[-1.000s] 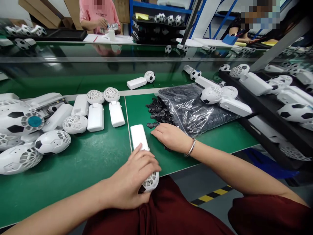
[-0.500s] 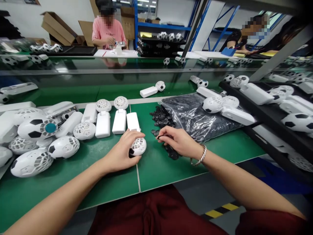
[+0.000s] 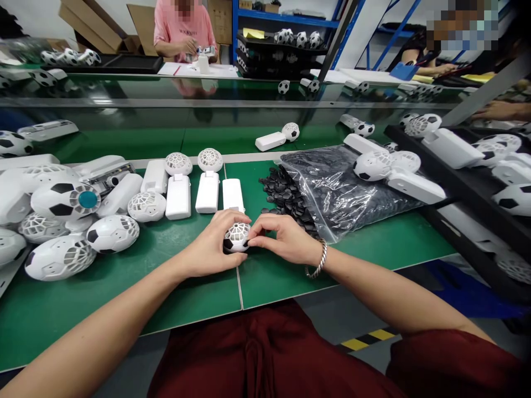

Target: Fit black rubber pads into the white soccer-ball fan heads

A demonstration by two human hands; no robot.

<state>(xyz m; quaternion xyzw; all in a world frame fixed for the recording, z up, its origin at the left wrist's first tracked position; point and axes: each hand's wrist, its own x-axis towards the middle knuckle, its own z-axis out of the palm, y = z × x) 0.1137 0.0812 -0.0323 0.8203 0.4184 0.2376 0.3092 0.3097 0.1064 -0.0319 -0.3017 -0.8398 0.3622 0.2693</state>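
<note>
My left hand (image 3: 213, 243) is wrapped round the ball-shaped head of a white soccer-ball handheld fan (image 3: 238, 235), which has a web-like grille and black patches. The fan's white handle (image 3: 233, 194) points away from me on the bench. At the ball's right side, my right hand (image 3: 282, 239) pinches a small black piece, mostly hidden by the fingertips, against the shell. Behind my right hand, a heap of loose black pieces (image 3: 286, 193) spills beside a clear plastic bag (image 3: 340, 193) full of them.
Several white fans and fan parts (image 3: 62, 215) crowd the left of the green bench (image 3: 174, 298). More fans lie on the bag and in a black tray (image 3: 440, 166) at right. A conveyor (image 3: 145, 135) runs behind; a person in pink (image 3: 185, 33) sits across it.
My right hand has moved left from the black heap to the ball, bringing the small black piece against it. My left hand keeps its hold. The camera view has tilted down slightly.
</note>
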